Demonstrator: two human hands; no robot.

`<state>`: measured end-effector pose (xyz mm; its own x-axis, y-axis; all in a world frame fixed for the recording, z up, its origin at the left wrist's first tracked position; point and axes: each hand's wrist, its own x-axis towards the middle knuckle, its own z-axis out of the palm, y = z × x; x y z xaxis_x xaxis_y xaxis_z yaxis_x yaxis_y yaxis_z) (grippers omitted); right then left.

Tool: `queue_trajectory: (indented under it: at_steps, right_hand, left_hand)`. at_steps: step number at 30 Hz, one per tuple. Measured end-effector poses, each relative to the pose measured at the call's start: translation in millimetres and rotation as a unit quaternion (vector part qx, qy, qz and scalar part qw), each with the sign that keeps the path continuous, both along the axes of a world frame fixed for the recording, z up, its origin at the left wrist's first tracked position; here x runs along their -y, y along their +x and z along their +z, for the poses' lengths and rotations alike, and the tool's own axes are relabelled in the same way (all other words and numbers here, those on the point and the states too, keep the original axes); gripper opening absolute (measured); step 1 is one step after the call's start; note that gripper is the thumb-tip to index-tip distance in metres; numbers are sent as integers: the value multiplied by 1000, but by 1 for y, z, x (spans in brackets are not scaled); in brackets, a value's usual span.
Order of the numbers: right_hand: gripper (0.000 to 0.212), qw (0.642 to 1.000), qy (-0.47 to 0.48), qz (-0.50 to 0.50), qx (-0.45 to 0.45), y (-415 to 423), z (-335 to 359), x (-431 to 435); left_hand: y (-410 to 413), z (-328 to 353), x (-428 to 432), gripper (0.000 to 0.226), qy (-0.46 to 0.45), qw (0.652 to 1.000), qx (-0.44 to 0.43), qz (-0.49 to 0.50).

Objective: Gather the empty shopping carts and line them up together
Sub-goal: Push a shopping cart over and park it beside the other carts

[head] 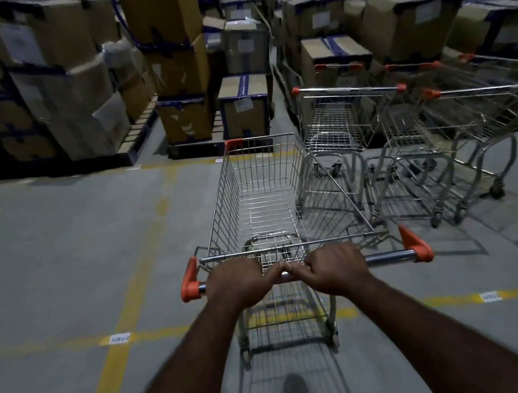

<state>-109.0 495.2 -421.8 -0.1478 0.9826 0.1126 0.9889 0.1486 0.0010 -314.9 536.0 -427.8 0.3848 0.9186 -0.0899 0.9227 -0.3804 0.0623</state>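
Grip: left hand (pixel 237 282) and right hand (pixel 336 268) curl round cart (pixel 257 170) bar (pixel 389 258). Empty wire frame judged light, rigid, free-rolling; bar suits steering.

The grey concrete floor (pixel 46 255) is marked with worn yellow lines (pixel 117 324) and small white labels (pixel 119 338). An empty cart (pixel 265 208) stands on it, more carts (pixel 403 136) just to its right. Pallets (pixel 139 126) of stacked boxes (pixel 69 98) line the far edge.
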Motion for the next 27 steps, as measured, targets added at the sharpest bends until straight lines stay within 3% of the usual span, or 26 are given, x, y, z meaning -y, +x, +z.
queue_trajectory:
  at_steps: [10, 17, 21, 27]
  right_hand:
    - [97, 999, -14, 17, 35, 19, 4, -192]
    - [109, 998, -18, 33, 41, 32, -1, -299]
    - [95, 999, -29, 20, 26, 37, -1, -362]
    - [96, 999, -37, 5, 32, 37, 4, -459]
  left_hand:
    - [17, 4, -190, 99, 9, 1000, 1, 11]
    - [30, 8, -288, 99, -8, 1000, -19, 17]
    - [34, 6, -350, 101, -12, 1000, -18, 14]
    - [36, 8, -446, 95, -4, 1000, -25, -3]
